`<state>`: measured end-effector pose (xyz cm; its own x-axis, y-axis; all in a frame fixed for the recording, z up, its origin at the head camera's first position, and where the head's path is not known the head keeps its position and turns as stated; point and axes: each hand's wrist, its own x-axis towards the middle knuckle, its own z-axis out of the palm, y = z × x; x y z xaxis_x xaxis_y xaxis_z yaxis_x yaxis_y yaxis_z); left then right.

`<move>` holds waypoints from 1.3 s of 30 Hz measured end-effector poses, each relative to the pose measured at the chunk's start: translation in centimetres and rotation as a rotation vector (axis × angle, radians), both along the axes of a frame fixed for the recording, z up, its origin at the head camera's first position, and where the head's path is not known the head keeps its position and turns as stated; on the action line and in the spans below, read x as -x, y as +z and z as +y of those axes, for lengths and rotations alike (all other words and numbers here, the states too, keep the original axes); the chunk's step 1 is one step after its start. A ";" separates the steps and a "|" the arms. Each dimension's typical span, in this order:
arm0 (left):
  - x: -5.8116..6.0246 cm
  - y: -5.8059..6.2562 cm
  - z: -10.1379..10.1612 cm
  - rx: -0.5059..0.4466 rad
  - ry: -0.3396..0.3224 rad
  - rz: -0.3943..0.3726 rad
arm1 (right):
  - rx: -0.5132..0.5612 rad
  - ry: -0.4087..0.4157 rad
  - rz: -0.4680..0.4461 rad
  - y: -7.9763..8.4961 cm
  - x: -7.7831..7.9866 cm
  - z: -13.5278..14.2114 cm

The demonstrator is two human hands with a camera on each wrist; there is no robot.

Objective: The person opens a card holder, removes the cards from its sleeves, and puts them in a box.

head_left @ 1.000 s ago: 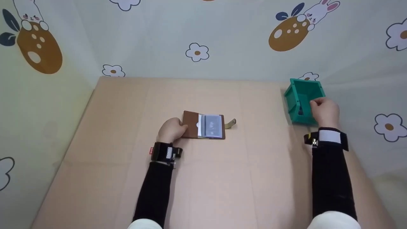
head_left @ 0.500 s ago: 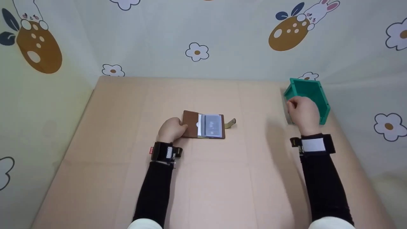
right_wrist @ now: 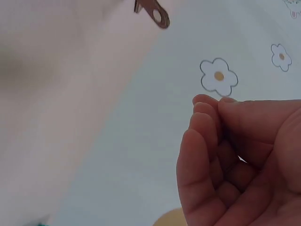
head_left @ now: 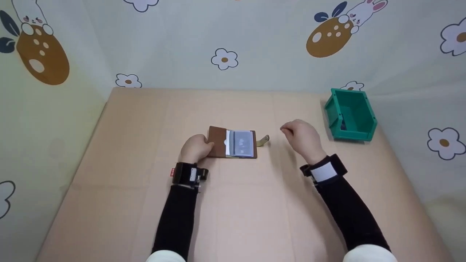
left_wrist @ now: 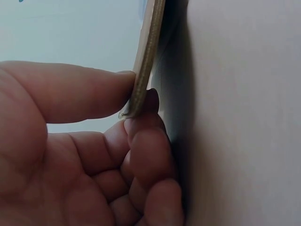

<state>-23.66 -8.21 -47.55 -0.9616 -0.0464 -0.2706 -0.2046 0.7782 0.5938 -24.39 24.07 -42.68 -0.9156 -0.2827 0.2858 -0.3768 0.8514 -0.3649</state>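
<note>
A brown card holder (head_left: 217, 142) lies opened out mid-table, its clear plastic sleeves (head_left: 243, 143) facing up. From its right side sticks a snap strap (head_left: 263, 140), seen also as a strap end (right_wrist: 157, 14) with a hole at the top of the right wrist view. My left hand (head_left: 196, 148) pinches the left cover between thumb and fingers; the left wrist view shows the cover's stitched edge (left_wrist: 146, 61) in that pinch. Just right of the strap is my right hand (head_left: 303, 140), raised above the table. Its fingers (right_wrist: 195, 165) are curled, thumb against the index fingertip, with nothing visible between them.
A green plastic bin (head_left: 356, 135) stands at the table's back right, a small dark item (head_left: 343, 124) showing at its inner left side. Patterned cloth (head_left: 174, 47) hangs behind the table and along both sides.
My right hand has come out of the green bin and moved left toward the card holder's strap. The left hand and the card holder have stayed in place.
</note>
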 end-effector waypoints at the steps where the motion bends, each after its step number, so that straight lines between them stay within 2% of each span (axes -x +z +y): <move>1: 0.0 0.0 0.0 -0.003 0.001 -0.002 | -0.001 0.012 -0.006 -0.2 0.0 -0.6; 8: 0.2 -0.2 -0.1 0.004 0.003 -0.007 | -0.004 0.069 -0.074 -1.3 -0.2 -3.8; 15: 0.2 -0.1 0.0 0.008 0.005 -0.017 | -0.034 0.154 -0.103 -2.7 -0.2 -5.6; 28: 0.1 -0.2 -0.1 0.007 0.004 -0.003 | -0.137 0.272 -0.091 -4.5 0.2 -6.8; 39: 0.1 -0.1 0.1 0.016 0.006 0.002 | -0.174 0.290 -0.061 -5.2 0.1 -6.7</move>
<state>-23.73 -8.16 -47.60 -0.9617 -0.0561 -0.2683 -0.2081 0.7865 0.5815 -24.51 17.35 -47.87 -0.8038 -0.5736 0.1578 -0.5944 0.7634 -0.2527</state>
